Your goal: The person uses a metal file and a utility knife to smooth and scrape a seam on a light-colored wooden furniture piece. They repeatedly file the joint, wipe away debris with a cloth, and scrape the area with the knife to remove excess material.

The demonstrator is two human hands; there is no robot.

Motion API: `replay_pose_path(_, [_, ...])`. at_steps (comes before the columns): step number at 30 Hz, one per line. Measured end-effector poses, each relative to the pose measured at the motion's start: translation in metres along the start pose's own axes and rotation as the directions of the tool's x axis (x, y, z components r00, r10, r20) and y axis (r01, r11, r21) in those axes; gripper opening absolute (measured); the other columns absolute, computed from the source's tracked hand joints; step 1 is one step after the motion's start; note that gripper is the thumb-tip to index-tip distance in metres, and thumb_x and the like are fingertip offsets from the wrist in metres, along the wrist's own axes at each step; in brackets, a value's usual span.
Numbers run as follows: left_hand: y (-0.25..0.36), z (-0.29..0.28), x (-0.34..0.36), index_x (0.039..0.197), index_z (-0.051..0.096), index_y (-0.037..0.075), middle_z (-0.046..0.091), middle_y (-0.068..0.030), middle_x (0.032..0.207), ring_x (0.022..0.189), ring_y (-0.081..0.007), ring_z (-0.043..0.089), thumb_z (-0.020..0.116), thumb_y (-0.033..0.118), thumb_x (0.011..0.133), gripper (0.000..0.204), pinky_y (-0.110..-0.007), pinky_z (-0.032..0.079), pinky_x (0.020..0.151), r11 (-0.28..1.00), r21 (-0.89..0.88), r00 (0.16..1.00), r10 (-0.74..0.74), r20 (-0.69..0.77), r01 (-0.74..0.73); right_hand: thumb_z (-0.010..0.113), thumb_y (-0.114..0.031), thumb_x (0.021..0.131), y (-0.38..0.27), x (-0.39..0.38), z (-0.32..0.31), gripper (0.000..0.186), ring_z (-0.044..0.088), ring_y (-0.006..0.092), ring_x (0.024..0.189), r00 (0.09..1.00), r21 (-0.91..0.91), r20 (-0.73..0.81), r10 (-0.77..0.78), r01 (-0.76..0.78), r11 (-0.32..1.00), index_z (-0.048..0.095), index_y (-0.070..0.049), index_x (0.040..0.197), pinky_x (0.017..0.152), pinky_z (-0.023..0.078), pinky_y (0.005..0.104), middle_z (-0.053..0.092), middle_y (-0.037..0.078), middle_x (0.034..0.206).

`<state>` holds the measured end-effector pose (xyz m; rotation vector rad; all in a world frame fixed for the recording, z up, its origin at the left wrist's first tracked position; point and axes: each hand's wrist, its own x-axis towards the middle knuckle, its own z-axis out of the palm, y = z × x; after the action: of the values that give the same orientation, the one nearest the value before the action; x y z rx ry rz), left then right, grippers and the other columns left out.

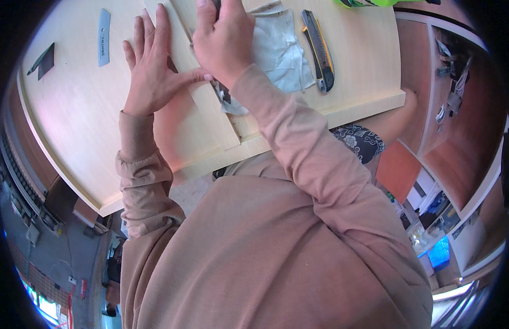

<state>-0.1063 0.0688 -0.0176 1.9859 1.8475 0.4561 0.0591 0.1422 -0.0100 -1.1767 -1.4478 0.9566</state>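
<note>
My left hand point(147, 71) lies open on a pale wooden panel point(84, 115), its fingers spread and its thumb stretched toward my right wrist. Along the panel runs a narrow raised wooden strip point(210, 107), partly under that thumb. My right hand point(224, 41) is closed at the far edge of the view, around a dark object point(216, 4) that is mostly hidden, so its kind cannot be told. Beside this hand a crumpled greyish-white cloth or paper point(282, 49) rests on the panel. To its right is a black and yellow utility knife point(318, 52).
A flat blue-grey strip point(104, 38) and a small dark piece point(43, 63) lie at the panel's left. Something bright green point(369, 2) shows at the far right. A brown shelf unit point(457, 137) with cluttered compartments stands right of the panel. A bare knee point(405, 112) touches its right corner.
</note>
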Motion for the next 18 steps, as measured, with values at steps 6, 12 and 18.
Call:
replay_pose_path(6, [0.004, 0.002, 0.000, 0.184, 0.010, 0.010, 0.016, -0.0189, 0.190, 0.177, -0.0381, -0.003, 0.090, 0.086, 0.064, 0.163, -0.065, -0.006, 0.137, 1.000, 0.004, 1.000, 0.003, -0.029, -0.003, 0.054, -0.011, 0.113, -0.001, 0.030, 0.009, 0.039, 0.071, 0.0550, 0.118, 0.999, 0.020, -0.032, -0.020, 0.021, 1.000, 0.054, -0.007, 0.151, 0.092, 0.059, 0.0577, 0.072, 0.032, 0.128])
replay_pose_path(12, [0.004, 0.002, 0.001, 0.183, 0.011, 0.007, 0.016, -0.0352, 0.185, 0.175, -0.0501, 0.003, 0.085, 0.093, 0.060, 0.167, -0.073, -0.002, 0.134, 1.000, -0.018, 0.999, 0.016, -0.042, -0.017, 0.054, -0.014, 0.116, -0.012, -0.009, -0.016, 0.037, 0.074, 0.0534, 0.120, 0.965, 0.085, 0.103, 0.241, -0.250, 0.965, 0.053, -0.006, 0.152, 0.092, 0.060, 0.0560, 0.072, 0.033, 0.129])
replay_pose_path(18, [0.002, 0.002, 0.001, 0.182, 0.012, 0.006, 0.018, -0.0359, 0.184, 0.174, -0.0510, 0.003, 0.086, 0.092, 0.060, 0.167, -0.074, 0.000, 0.133, 1.000, -0.002, 0.999, 0.026, -0.030, -0.026, 0.052, -0.014, 0.116, 0.017, 0.057, 0.035, 0.033, 0.072, 0.0570, 0.113, 0.995, 0.047, -0.095, -0.034, 0.039, 0.998, 0.053, -0.008, 0.148, 0.087, 0.058, 0.0624, 0.074, 0.032, 0.127])
